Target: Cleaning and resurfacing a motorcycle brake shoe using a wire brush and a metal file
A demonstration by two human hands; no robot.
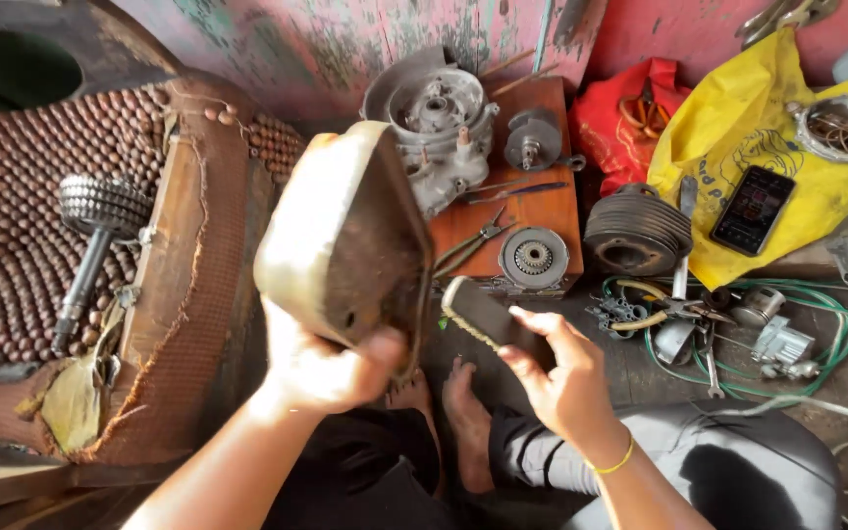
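A yellow plastic bag lay crumpled at the upper right, spread against the foot of the pink wall, with dark printed artwork on its face. On top of it rested a smartphone — a slim black rectangle, tilted, its screen lit with small reddish and pale patches too fine to make out. Just left of the yellow bag sat a red plastic bag — bunched up, its mouth gaping open.
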